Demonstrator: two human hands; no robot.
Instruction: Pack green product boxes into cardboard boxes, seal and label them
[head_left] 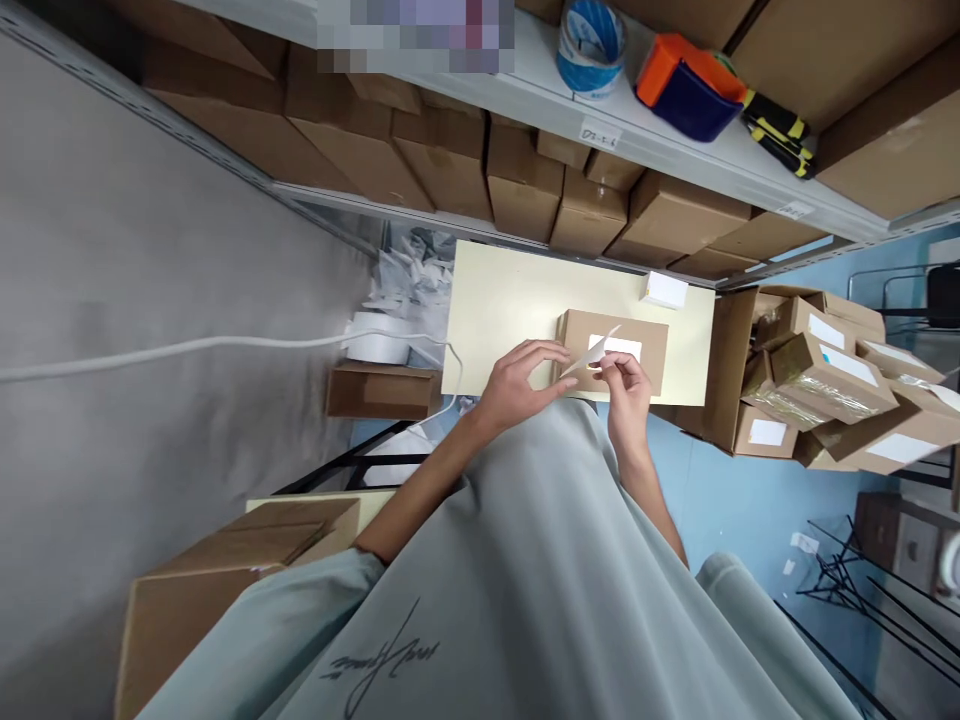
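Note:
A small cardboard box lies on the pale yellow tabletop in front of me, with a white label on its top. A thin white slip of paper, perhaps a label or its backing, is lifted at a slant above the box. My right hand pinches near the slip's lower right edge, thumb and forefinger together. At the box's left edge is my left hand, fingers stretched and thumb spread apart. Its thumb tip meets the slip's lower left corner; whether it presses on it I cannot tell.
A small white box sits at the table's back right. Right of it stands a large carton of taped, labelled boxes. The shelf above holds a tape roll and an orange-blue tape dispenser. A white cable crosses on the left.

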